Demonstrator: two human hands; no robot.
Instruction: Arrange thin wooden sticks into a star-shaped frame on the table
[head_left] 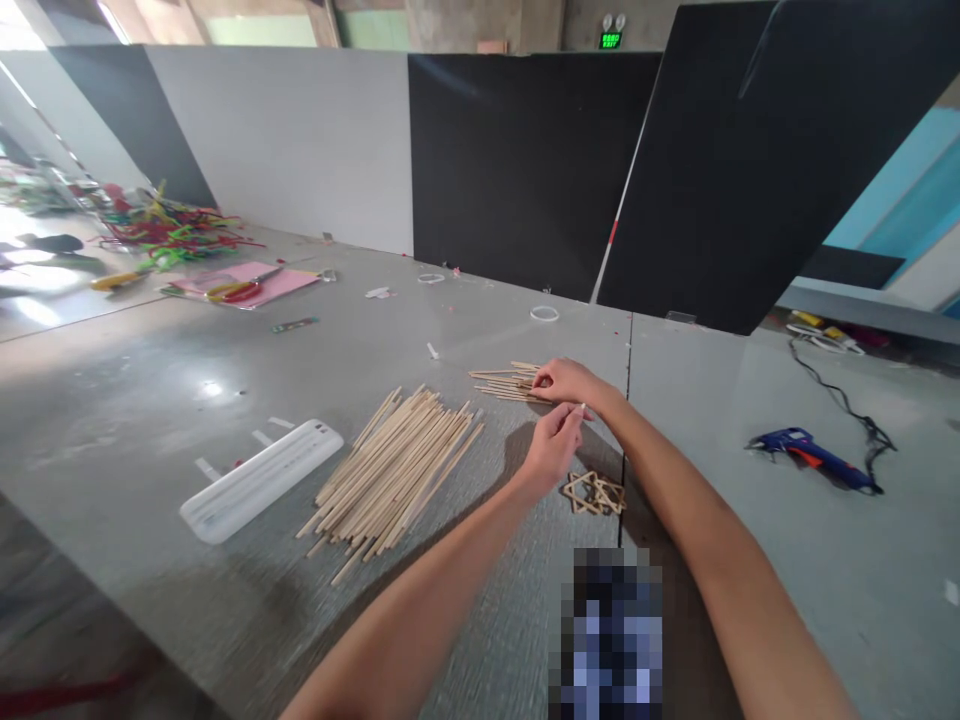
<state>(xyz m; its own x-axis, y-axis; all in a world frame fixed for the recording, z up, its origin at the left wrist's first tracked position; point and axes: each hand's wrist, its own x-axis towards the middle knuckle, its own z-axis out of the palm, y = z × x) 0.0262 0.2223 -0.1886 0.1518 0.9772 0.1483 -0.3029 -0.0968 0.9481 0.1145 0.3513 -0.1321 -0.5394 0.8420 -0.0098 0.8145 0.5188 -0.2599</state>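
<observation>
My left hand (555, 445) is closed in a pinch; a small pale end, apparently of a thin wooden stick (583, 406), shows at its fingertips. Just beyond it, my right hand (568, 379) reaches over a small pile of wooden sticks (499, 384), thumb and fingers closed on a stick there. The fingers partly cover that pile's right end. Between my forearms lie star shapes made of sticks (594, 493). A larger heap of wooden sticks (397, 470) spreads to the left of my hands.
A white plastic tray (262, 480) lies left of the heap. At right is a blue glue gun (814, 457) with a black cord. Scissors (241, 290) rest on pink paper (289, 288), near colourful pipe cleaners (176, 230). Dark and grey panels (525, 170) stand along the back.
</observation>
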